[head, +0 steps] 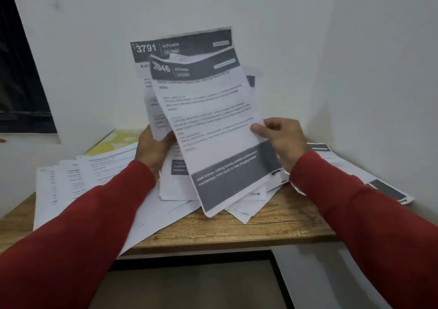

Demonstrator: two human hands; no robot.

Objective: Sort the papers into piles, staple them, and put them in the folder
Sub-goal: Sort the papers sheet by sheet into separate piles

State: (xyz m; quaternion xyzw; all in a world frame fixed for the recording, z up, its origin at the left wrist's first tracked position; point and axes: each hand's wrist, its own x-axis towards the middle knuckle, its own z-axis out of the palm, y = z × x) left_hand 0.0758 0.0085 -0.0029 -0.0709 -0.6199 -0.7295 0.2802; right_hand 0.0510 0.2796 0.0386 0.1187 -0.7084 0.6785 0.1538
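Observation:
I hold printed sheets upright above the table. My left hand (154,146) grips a small stack from below; its back sheet (180,45) reads "3791 KITCHEN". My right hand (280,138) pinches the right edge of the front sheet (213,128), which has dark bands at top and bottom and tilts to the right. More loose papers (78,180) are fanned out on the table's left side, another pile (246,199) lies under the held sheets, and further sheets (379,183) lie at the right. A yellow folder (116,141) pokes out from under the left papers.
The wooden table (272,225) stands in a corner of white walls (367,71). A dark window (21,83) is at the far left. Some papers overhang the table's front edge. Both my sleeves are red.

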